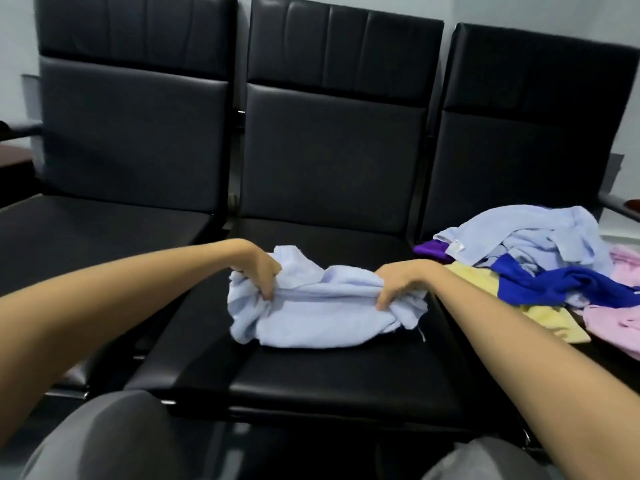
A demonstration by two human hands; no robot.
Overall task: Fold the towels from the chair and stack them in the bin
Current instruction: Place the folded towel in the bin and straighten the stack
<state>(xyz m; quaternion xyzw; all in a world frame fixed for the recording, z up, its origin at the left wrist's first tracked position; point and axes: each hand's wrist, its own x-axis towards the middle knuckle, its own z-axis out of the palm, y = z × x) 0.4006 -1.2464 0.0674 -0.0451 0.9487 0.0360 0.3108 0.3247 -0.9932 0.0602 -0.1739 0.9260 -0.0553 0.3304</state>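
Note:
A pale blue towel (318,317) lies crumpled on the seat of the middle black chair (332,375). My left hand (261,271) grips its left end with curled fingers. My right hand (398,282) grips its right end the same way, and a ridge of cloth is stretched between the two hands. On the right chair seat sits a loose pile of towels (540,265): pale blue on top, deep blue, purple, yellow and pink. No bin is in view.
Three black padded chairs stand side by side against a pale wall; the left chair's seat (104,237) is bare. My knees in grey trousers (114,441) show at the bottom. A dark armrest (620,206) sticks out at the far right.

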